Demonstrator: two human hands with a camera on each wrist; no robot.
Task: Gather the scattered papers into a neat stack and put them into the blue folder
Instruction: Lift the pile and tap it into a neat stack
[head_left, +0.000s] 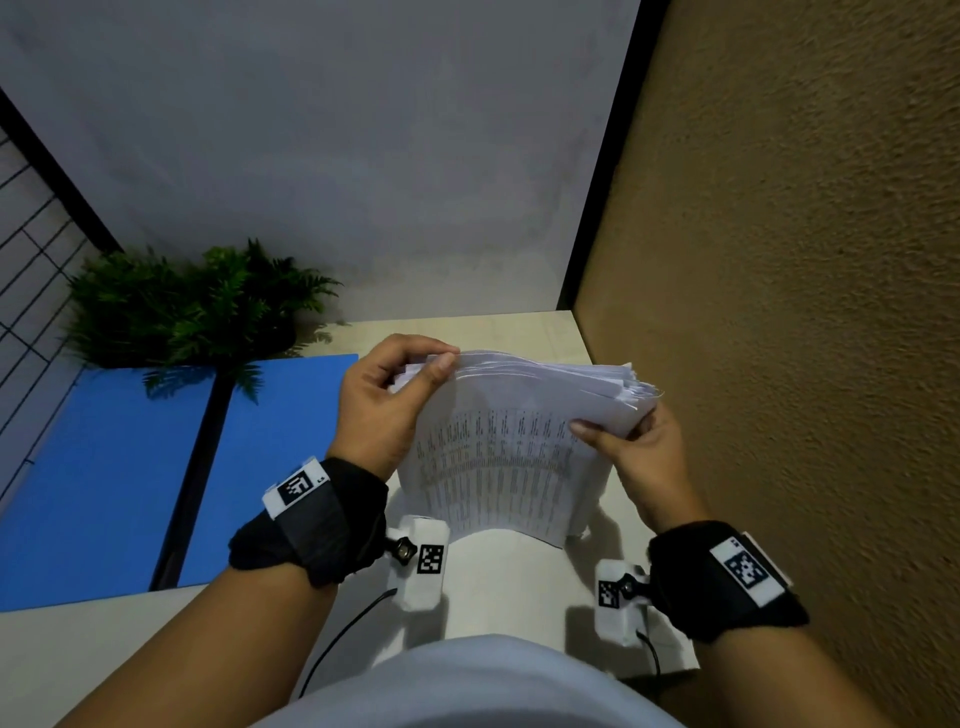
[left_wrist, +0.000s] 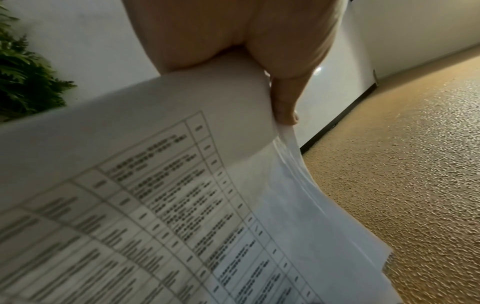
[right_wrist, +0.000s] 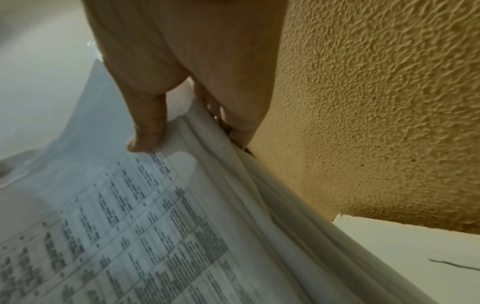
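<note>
At far left of the head view, a fern (head_left: 192, 306) overhangs the blue folder (head_left: 130, 467), which lies open and flat on the bench (head_left: 104, 654); neither wrist view shows the folder. Right of it, the left hand (head_left: 387, 402) pinches the papers (head_left: 498, 467) at their upper left corner, thumb on top. The stack stands tilted on the bench, its edges uneven. The left wrist view alone shows the printed table's grid. The right hand (head_left: 641, 449) has its grip on the right edge; its wrist view shows the thumb (right_wrist: 148, 127) pressing the front sheet, fingers behind.
</note>
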